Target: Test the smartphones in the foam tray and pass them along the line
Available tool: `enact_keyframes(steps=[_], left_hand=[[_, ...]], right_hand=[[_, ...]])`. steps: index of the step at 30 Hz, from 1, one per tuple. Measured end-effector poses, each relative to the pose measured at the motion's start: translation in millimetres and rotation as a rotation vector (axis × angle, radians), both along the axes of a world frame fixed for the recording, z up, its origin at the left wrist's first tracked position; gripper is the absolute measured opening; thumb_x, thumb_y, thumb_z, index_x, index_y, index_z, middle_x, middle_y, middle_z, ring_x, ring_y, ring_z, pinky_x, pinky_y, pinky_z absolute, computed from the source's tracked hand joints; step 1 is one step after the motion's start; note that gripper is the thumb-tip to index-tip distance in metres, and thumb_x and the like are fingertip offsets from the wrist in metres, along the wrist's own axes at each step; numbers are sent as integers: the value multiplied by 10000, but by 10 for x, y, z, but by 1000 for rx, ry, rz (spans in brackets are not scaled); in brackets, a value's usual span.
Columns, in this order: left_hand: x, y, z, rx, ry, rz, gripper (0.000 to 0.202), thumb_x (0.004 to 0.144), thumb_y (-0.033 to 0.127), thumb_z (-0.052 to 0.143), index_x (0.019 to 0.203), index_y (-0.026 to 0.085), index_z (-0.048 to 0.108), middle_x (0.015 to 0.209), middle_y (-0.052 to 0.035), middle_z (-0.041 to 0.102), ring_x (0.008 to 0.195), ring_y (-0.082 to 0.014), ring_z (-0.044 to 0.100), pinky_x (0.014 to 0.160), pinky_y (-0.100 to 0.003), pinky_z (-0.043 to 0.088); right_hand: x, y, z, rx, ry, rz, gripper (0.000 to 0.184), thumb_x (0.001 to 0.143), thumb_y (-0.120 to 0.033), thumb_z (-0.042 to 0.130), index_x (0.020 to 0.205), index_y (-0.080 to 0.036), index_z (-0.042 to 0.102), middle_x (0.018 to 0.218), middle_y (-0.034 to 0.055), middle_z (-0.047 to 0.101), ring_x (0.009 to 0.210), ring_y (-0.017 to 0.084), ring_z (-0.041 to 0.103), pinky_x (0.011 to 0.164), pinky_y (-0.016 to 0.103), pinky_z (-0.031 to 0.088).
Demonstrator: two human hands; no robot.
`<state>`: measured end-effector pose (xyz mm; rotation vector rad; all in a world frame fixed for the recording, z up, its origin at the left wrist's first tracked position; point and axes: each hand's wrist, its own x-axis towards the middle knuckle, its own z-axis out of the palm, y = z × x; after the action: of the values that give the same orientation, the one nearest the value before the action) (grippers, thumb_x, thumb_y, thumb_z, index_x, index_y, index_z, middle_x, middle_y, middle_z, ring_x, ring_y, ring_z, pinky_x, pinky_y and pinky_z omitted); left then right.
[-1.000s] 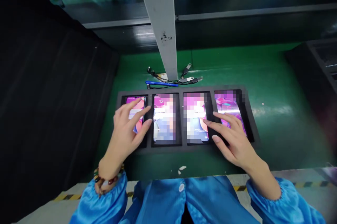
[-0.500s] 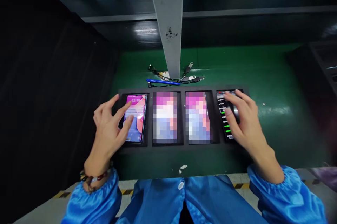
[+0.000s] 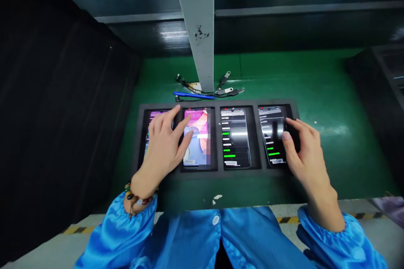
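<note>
Several smartphones lie face up in a row, each in its own recess of a dark tray [image 3: 218, 174]. My left hand [image 3: 164, 140] is open over the leftmost phone [image 3: 154, 114], partly hiding it, with its fingertips above the second phone [image 3: 197, 147]. That second phone shows a colourful lock screen, partly pixelated. The third phone [image 3: 235, 138] and the rightmost phone [image 3: 271, 134] display dark lists with green lines. At the right edge of the rightmost phone is my right hand [image 3: 304, 147], fingers apart, holding nothing; whether its fingertips touch the phone I cannot tell.
Behind the tray, a blue pen [image 3: 193, 95] and short black cables [image 3: 225, 91] lie at the foot of a grey post [image 3: 202, 41]. A black curtain [image 3: 63, 92] hangs on the left. White scraps [image 3: 216, 198] lie near the front edge of the green table [image 3: 341, 134].
My left hand has moved right, from the leftmost phone toward the second. My right hand has shifted slightly right, uncovering more of its phone. The third phone now shows a dark list.
</note>
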<state>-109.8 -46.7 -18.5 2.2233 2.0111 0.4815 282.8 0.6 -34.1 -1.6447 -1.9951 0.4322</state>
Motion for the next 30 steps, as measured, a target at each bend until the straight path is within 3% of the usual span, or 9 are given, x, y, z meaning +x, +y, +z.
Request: enact_keyframes(steps=[3,6,8,12,17,24,30], left_hand=[[3,59,81,26,-37,107,480,1148,426,470,1529,227,683,1660,-140,584,1478,-382,510,1239,-584,369],[39,125,179,-28,-45,87,475,1163,435,432,1499,228,697,1419,-111,763,1305,-354,605,1164,-559,383],[71,191,219,-69,-11,51,482,1163,432,426,1489,211,704,1305,-114,804,1251,-359,621,1148,-565,374],[171,310,244,-85,80,64,495,1148,409,440,1482,155,703,1254,-155,809,1241,-396,622,1100,-568,391],[353,378,261,-141,134,158,500,1134,413,451,1465,111,676,1280,-190,794,1229,-437,622,1032,-562,418],[340,559,279,-195,79,208,366,1124,434,479,1192,172,724,1147,-152,788,1172,-429,630,1014,-548,452],[326,515,276,-197,89,159,485,1135,534,434,1190,176,757,1217,-182,770,1257,-460,589,1066,-589,448]], right_hand=[[-44,-10,-31,-21,-31,-27,573,1139,-571,496,1550,-189,609,1493,212,670,1552,398,511,1274,695,412],[-117,-25,-28,-42,-42,-64,596,1137,-610,466,1549,-203,607,1482,216,671,1574,422,483,1271,748,370],[-152,-32,-5,-61,-18,-85,615,1133,-640,451,1548,-216,610,1483,212,673,1585,430,467,1277,764,342],[-162,-58,75,-113,105,-126,597,1102,-690,503,1502,-272,650,1491,169,686,1527,418,522,1260,751,378],[-129,-94,135,-176,444,-174,524,1064,-660,638,1458,-315,662,1501,119,704,1423,360,654,1199,620,537],[41,-83,-98,-316,689,-220,523,1069,-627,671,1507,-344,624,1542,93,698,1469,319,652,1223,559,561],[72,-38,-135,-388,812,-211,486,1058,-599,699,1484,-371,648,1420,84,765,1291,302,758,992,459,678]])
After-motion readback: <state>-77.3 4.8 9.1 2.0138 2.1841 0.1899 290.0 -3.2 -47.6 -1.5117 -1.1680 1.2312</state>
